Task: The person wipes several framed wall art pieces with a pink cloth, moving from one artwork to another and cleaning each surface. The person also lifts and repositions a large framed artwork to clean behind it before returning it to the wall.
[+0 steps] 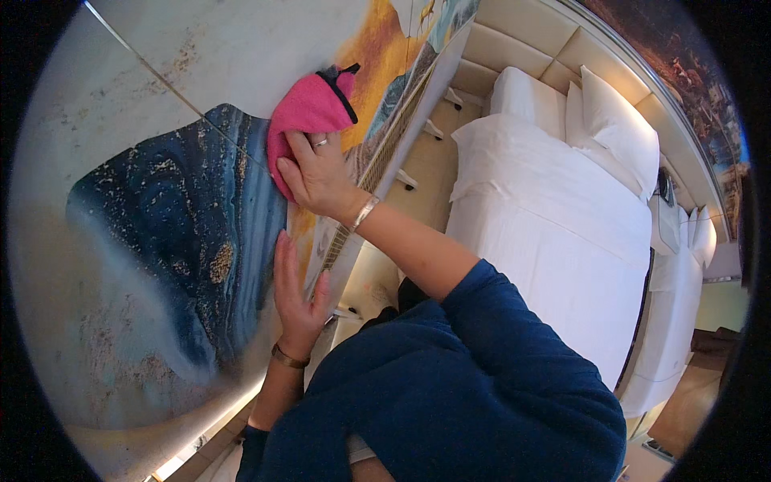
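Observation:
My right hand [319,175] presses a pink microfibre cloth [310,105] with black edging flat against a large printed panel [181,253]. The fingertips lie on the cloth, and part of it is folded up near its top. A ring and a silver bracelet are on this hand and wrist. Lower down, my left hand [298,292] holds nothing; its fingers are apart and lie on or close to the panel near its edge. A dark bracelet [289,357] circles the left wrist. Blue, white and gold marbled patterns cover the panel.
A thin metal strip [150,69] crosses the panel. White-legged supports with black feet [432,129] stand along its edge. To the right is a bed with white linen [542,229] and pillows [620,123], against a padded headboard [512,36]. Another bed [659,343] lies beyond.

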Demonstrator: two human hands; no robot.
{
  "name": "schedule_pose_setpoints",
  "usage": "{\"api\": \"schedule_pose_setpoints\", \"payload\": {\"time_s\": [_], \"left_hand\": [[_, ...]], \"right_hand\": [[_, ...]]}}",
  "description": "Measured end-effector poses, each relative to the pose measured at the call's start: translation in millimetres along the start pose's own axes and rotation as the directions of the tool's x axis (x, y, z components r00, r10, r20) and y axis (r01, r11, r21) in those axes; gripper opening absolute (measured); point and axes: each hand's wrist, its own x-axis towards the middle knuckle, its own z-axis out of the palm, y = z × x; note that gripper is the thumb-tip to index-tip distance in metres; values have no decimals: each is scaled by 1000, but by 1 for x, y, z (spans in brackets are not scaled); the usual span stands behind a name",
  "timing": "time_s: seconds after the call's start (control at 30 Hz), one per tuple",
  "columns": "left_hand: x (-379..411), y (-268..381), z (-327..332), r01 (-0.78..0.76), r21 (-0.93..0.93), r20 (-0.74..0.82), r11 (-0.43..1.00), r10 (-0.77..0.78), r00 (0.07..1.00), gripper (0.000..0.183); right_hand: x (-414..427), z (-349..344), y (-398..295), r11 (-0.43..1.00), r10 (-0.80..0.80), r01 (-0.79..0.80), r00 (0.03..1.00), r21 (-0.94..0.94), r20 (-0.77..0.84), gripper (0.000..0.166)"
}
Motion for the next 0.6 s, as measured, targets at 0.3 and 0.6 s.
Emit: {"api": "schedule_pose_setpoints", "payload": {"time_s": [0.3, 0.6], "left_hand": [[0, 1, -4, 53, -10, -29, 999, -53, 998, 61], [-5, -8, -5, 74, 15, -6, 997, -74, 997, 53]], "right_hand": [[3, 4, -13, 1000, 28, -27, 996, -11, 82, 47], [-65, 23, 2, 944, 193, -205, 979, 259, 73, 33]]}}
